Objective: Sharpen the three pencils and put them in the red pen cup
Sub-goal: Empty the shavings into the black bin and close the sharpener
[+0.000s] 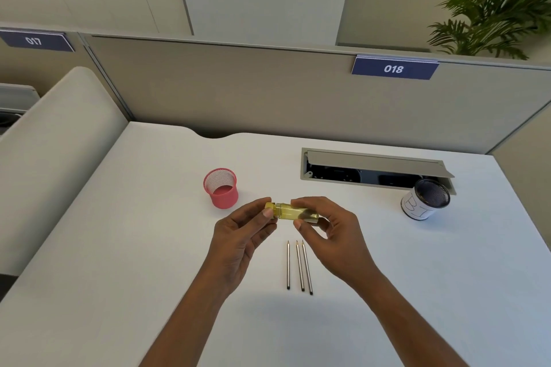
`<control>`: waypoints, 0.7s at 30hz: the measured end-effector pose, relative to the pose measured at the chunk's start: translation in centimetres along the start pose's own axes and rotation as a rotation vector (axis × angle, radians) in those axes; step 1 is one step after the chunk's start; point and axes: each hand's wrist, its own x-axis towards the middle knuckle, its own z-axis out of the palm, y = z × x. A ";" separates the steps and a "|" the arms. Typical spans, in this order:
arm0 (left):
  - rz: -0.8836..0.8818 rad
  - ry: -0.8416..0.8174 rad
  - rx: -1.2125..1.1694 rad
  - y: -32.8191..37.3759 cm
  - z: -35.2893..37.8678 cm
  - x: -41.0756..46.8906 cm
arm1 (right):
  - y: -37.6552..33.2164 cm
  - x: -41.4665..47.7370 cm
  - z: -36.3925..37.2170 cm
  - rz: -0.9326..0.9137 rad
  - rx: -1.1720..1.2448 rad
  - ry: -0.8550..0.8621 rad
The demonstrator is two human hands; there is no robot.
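Both hands grip the yellow sharpener [293, 211], left hand [247, 235] pinching its cap, right hand [331, 235] wrapping its body; hold steady, twist gently.

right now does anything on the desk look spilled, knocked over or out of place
Nothing stands out. The red pen cup and the black cup stand upright, the three pencils lie neatly side by side, and both hands hold the yellow sharpener. The desk's cable hatch is open.
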 end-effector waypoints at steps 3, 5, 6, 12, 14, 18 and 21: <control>0.001 -0.003 0.026 -0.1 -0.1 -0.2 | 0.1 -0.1 0.0 -0.038 -0.066 -0.019; 0.000 0.000 0.043 -0.2 -0.1 -0.2 | 0.3 -0.2 -0.1 -0.045 -0.106 -0.035; -0.003 0.004 0.055 -0.2 -0.2 -0.3 | 0.4 -0.3 -0.2 -0.049 -0.127 -0.043; -0.043 0.014 0.146 -0.2 -0.2 -0.6 | 0.6 -0.6 -0.7 -0.125 -0.285 -0.076; -0.061 -0.003 0.187 -0.2 -0.2 -0.7 | 0.7 -0.6 -0.8 -0.167 -0.318 -0.092; -0.082 -0.022 0.225 -0.2 0.0 -0.8 | 0.9 -0.9 -0.8 -0.235 -0.354 -0.108; -0.080 -0.041 0.252 -0.1 0.1 -0.9 | 1.0 -1.1 -0.9 -0.262 -0.352 -0.099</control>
